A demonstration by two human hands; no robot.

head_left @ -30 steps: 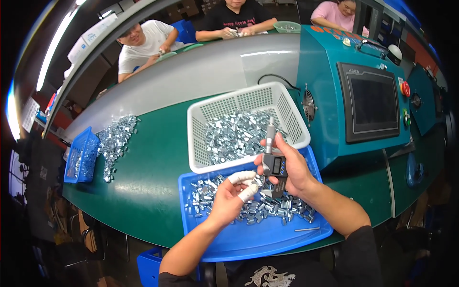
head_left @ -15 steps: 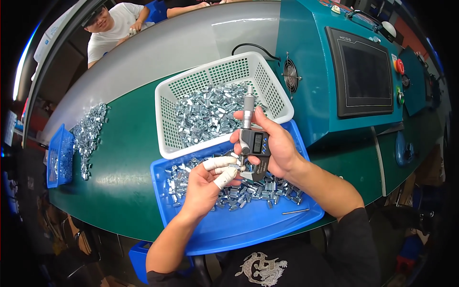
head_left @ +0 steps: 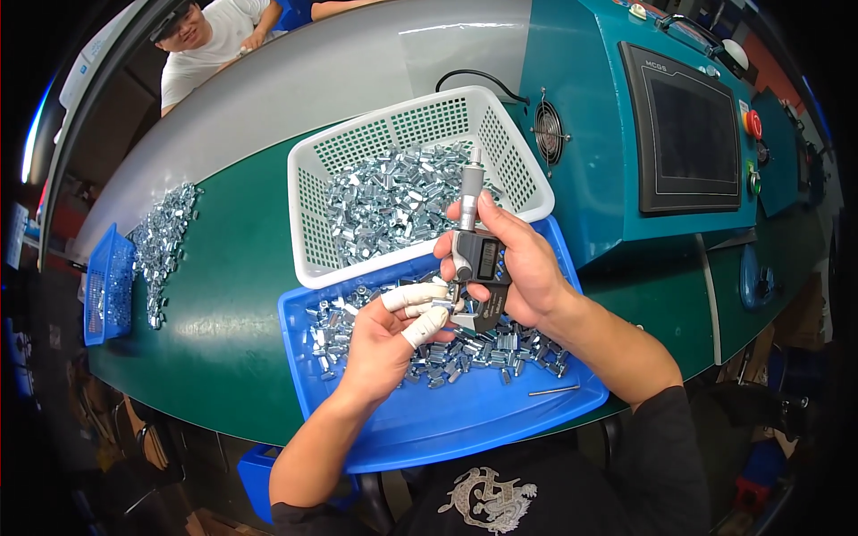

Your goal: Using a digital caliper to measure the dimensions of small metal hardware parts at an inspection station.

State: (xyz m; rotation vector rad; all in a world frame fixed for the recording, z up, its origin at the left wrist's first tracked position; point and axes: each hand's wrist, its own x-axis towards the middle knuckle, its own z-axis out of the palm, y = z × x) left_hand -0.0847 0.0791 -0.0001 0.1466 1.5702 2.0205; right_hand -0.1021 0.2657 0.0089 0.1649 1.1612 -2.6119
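My right hand (head_left: 529,272) is closed around a digital micrometer (head_left: 492,290), its grey thimble pointing up and away from me. White coverings wrap some fingers of my left hand (head_left: 380,344), which pinches a small shiny metal piece (head_left: 441,305) at the micrometer's jaws. Fingertips partly hide that piece, and I cannot tell whether both jaws touch it. Both hands are above a blue tray (head_left: 402,439) strewn with similar elongated, flat-sided metal pieces. Behind it, a white perforated basket (head_left: 308,223) holds many more.
A thin metal rod (head_left: 554,390) lies in the tray's right part. At left, a pile of metal pieces (head_left: 165,237) sits beside a small blue basket (head_left: 109,286) on the green table (head_left: 223,357). A teal machine (head_left: 581,179) with a dark screen stands right. Another person (head_left: 210,49) is beyond the table.
The whole view has shifted slightly. Both hands keep their grips, with the micrometer and the metal piece still together between them.
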